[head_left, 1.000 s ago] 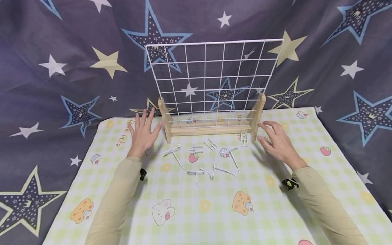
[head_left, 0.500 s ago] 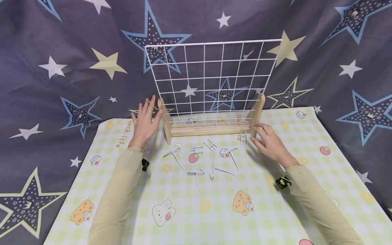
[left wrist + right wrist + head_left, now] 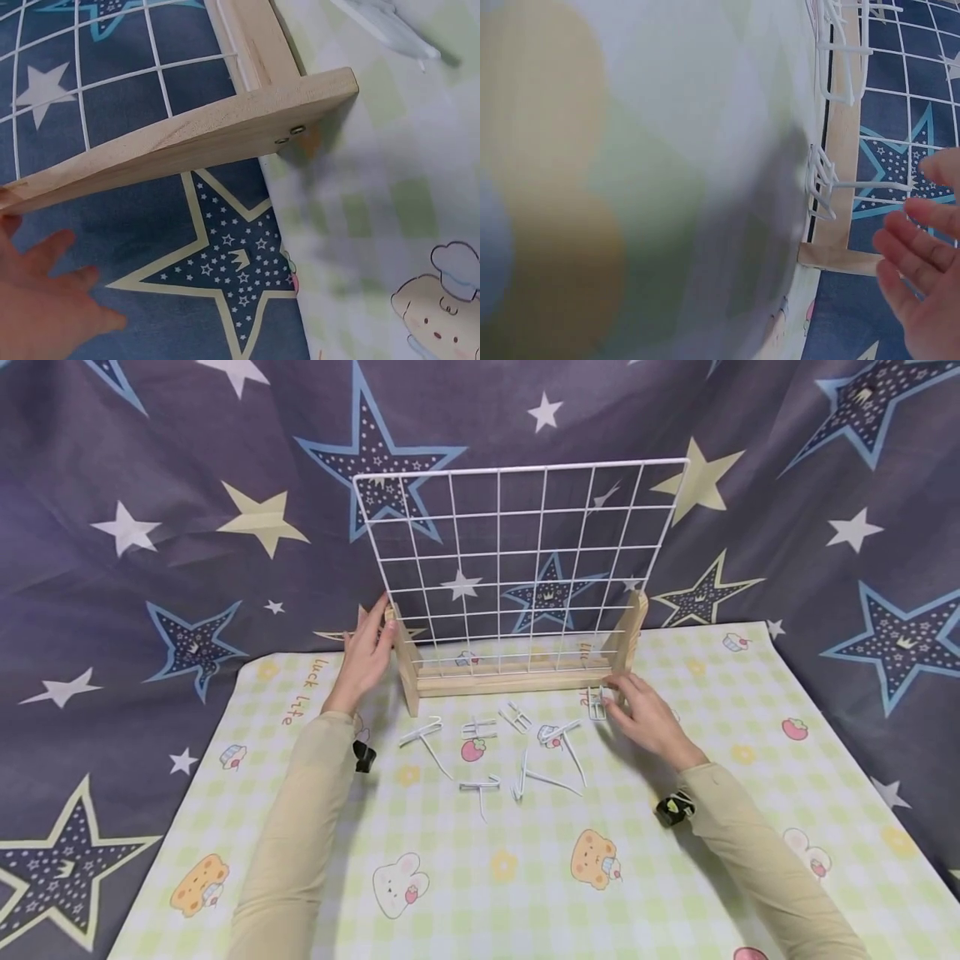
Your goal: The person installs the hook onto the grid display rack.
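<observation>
A white wire grid (image 3: 517,556) stands upright in a wooden stand (image 3: 513,678) near the far edge of a worktop (image 3: 675,877) covered with a pale green checked mat. A dark cloth with stars (image 3: 150,527) hangs behind it.

The left hand (image 3: 365,653) is at the stand's left post (image 3: 402,656), fingers straight and together, palm against or just beside the post's outer side; the hand is open and curls round nothing. In the left wrist view the fingers (image 3: 45,300) show low in the corner, just beside the post's wooden foot (image 3: 187,146).

The right hand (image 3: 645,714) lies low over the mat by the stand's right post (image 3: 628,635), fingers relaxed and spread, holding nothing. Its fingertips are just beside a small white wire hook (image 3: 597,702) that lies on the mat at the foot of that post. In the right wrist view the fingers (image 3: 915,262) are near this hook (image 3: 832,184), apart from it.

More white hooks (image 3: 517,747) lie scattered on the mat in front of the stand, between the two arms. Both arms wear tan sleeves (image 3: 300,835).
</observation>
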### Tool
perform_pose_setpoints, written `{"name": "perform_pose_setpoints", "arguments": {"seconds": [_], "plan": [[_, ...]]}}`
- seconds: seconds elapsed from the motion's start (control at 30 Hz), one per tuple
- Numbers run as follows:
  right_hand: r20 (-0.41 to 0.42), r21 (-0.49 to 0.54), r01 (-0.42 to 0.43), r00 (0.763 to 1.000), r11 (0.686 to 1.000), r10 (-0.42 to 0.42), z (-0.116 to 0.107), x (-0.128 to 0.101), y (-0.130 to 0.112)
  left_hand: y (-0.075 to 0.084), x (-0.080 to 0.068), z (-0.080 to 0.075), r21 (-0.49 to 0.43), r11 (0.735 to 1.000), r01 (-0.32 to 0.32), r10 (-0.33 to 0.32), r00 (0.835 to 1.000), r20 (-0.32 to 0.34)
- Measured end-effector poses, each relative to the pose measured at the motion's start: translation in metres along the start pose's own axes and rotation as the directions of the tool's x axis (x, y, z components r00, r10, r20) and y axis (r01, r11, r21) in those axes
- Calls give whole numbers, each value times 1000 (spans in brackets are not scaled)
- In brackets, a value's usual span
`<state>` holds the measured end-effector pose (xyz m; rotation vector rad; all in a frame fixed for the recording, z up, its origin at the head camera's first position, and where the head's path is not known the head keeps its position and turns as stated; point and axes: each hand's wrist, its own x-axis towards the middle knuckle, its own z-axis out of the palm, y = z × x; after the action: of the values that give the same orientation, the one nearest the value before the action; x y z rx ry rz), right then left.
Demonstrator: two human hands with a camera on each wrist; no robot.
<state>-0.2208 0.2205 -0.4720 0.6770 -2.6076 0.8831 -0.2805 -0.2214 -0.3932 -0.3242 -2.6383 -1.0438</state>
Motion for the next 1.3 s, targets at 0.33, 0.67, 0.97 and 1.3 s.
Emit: {"name": "perform_pose_setpoints", "arguments": {"seconds": [0.33,0.67,0.97,1.3], "plan": [[89,33,-167,982,985,164,11,2,2,-2,1,0,-206,978,-35,26,999,-45],[131,92,-224,969,970,211,19,6,-1,16,-6,-10,-393,919,-6,7,1000,1],[120,171,-246,966,954,228,26,16,-3,15,-4,-9,-366,931,12,-14,1000,-3],[118,254,-240,969,937,216,37,23,-4,34,-13,-15,-333,943,9,-8,1000,4]]}}
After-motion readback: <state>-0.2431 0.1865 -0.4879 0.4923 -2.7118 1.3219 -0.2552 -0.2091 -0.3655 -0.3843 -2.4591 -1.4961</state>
